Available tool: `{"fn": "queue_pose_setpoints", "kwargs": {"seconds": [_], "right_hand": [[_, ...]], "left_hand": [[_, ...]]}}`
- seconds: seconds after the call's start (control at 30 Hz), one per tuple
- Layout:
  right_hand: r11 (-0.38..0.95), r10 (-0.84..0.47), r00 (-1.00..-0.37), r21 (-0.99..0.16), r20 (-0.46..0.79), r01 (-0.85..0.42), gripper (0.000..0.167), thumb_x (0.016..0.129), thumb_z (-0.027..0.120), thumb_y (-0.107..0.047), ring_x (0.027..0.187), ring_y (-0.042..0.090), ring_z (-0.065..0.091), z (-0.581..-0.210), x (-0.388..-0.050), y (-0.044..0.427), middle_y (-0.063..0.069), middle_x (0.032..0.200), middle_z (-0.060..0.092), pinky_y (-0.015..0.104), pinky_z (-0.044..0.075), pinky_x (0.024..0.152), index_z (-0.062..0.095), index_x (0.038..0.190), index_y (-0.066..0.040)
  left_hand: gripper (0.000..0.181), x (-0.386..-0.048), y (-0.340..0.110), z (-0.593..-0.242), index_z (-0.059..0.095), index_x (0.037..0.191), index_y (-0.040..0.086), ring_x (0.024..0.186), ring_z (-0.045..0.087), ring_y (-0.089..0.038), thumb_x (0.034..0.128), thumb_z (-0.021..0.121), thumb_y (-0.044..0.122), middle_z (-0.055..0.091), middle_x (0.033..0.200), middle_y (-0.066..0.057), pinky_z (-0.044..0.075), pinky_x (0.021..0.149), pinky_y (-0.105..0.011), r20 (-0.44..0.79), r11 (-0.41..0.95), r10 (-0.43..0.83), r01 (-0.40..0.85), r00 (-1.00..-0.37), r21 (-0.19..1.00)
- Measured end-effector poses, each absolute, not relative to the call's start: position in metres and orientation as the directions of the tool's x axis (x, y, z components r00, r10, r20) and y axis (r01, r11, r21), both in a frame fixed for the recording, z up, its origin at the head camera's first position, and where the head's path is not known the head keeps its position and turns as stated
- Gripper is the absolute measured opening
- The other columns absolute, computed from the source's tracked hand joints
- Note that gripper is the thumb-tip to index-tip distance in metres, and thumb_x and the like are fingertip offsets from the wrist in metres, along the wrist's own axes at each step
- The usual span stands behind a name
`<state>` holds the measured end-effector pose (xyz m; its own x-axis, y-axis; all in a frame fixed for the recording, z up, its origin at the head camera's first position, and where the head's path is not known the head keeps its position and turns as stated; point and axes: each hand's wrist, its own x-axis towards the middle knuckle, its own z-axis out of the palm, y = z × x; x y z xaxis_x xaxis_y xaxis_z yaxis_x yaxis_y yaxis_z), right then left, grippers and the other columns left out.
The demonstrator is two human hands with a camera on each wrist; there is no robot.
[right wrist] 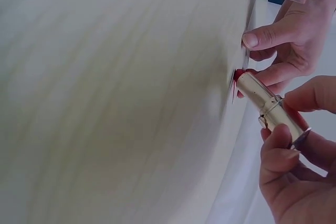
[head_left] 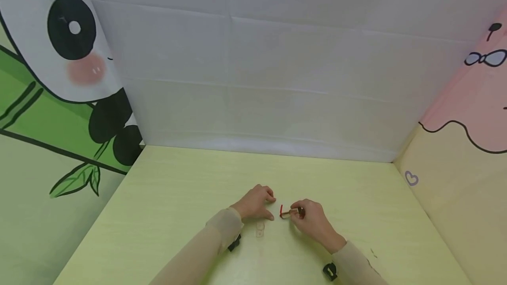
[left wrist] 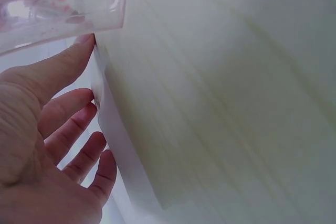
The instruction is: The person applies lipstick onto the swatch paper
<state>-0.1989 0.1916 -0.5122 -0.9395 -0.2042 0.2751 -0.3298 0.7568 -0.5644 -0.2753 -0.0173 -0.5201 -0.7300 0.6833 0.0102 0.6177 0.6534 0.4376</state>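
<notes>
With twelve straight ahead of me, my right hand (head_left: 313, 220) was clamped on the lipstick (right wrist: 270, 107), thumb and fingers pinching it, its long axis running roughly from three to nine. Its red tip (right wrist: 239, 74) pointed to about nine, by the six o'clock end of a red stroke (head_left: 281, 209) on the table (head_left: 348, 192). My left hand (head_left: 254, 203), fingers apart from the thumb around nothing, was farther from the lipstick, which lay towards its four; the clear tube (head_left: 259, 230) was at its six.

Lipstick base (right wrist: 282, 116) (apparently) partly behind fingers (right wrist: 276, 153)
</notes>
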Motion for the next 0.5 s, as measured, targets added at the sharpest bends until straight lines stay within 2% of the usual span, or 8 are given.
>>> {"fn": "queue_pose_setpoints", "kwargs": {"seconds": [0.1, 0.27, 0.5], "right_hand": [[0.75, -0.208, -0.94, -0.573, 0.269, -0.33, 0.011, 0.078, 0.068, -0.004, 0.061, 0.008, 0.048, -0.513, -0.198, 0.193, -0.01, 0.07, 0.055, 0.025, 0.042, 0.056, 0.073, 0.088, -0.006], [0.701, -0.159, -0.955, -0.652, 0.251, -0.288, 0.012, 0.081, 0.07, -0.006, 0.061, 0.007, 0.051, -0.512, -0.197, 0.198, -0.008, 0.07, 0.055, 0.025, 0.044, 0.056, 0.073, 0.092, -0.005], [0.666, -0.103, -0.971, -0.711, 0.215, -0.228, 0.015, 0.081, 0.069, -0.004, 0.056, 0.009, 0.046, -0.51, -0.2, 0.205, -0.006, 0.066, 0.052, 0.025, 0.038, 0.052, 0.073, 0.095, -0.006]], "left_hand": [[0.057, -0.276, -0.017, -0.521, 0.069, 0.117, 0.007, 0.102, 0.047, -0.017, 0.0702, 0.086, 0.035, 0.058, 0.114, 0.002, 0.041, 0.088, -0.027, 0.02, 0.649, 0.688, 0.627, -0.725, 0.431], [0.057, -0.276, -0.016, -0.521, 0.069, 0.117, 0.007, 0.102, 0.047, -0.018, 0.0703, 0.085, 0.035, 0.057, 0.115, 0.001, 0.041, 0.088, -0.027, 0.015, 0.652, 0.686, 0.624, -0.727, 0.43], [0.057, -0.276, -0.013, -0.521, 0.069, 0.119, 0.008, 0.105, 0.046, -0.017, 0.0708, 0.085, 0.035, 0.056, 0.117, 0.003, 0.041, 0.089, -0.028, -0.013, 0.672, 0.67, 0.599, -0.742, 0.435]]}}
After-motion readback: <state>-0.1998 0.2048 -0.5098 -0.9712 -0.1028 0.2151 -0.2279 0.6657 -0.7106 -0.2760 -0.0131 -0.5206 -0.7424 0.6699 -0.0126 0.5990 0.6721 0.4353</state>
